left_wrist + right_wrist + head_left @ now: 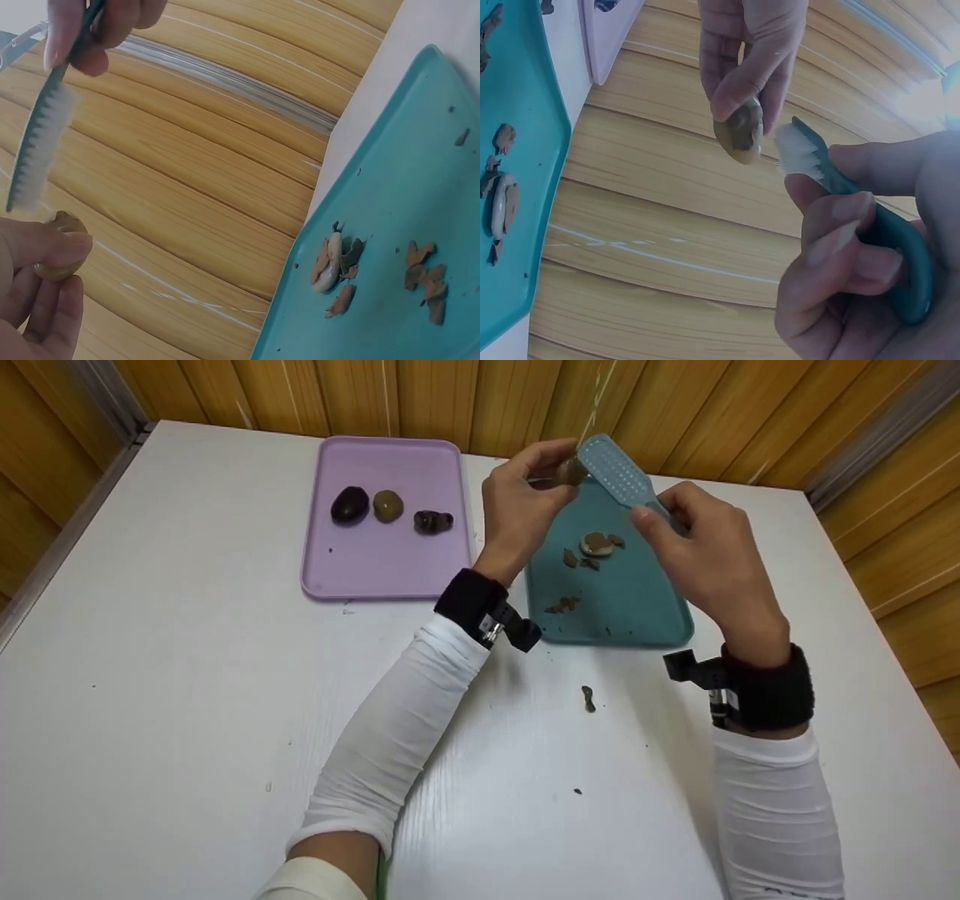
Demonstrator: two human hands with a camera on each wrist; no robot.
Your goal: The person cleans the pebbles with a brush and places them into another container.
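Scrubbing step, I'd say: left hand (521, 502) is pinching a small brown nut (570, 472) at its fingertips, up over the teal tray (637, 615). Right hand (709, 555), fingers clamped on the brush (622, 480) handle, is putting bristles beside it. Next prob needs turning the nut w/o dropping it.

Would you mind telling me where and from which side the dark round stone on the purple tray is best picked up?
Pinch the dark stone across its rounded sides, coming from above. It lies free on the purple tray, apart from the olive stone beside it, so fingertips probably fit on either side.
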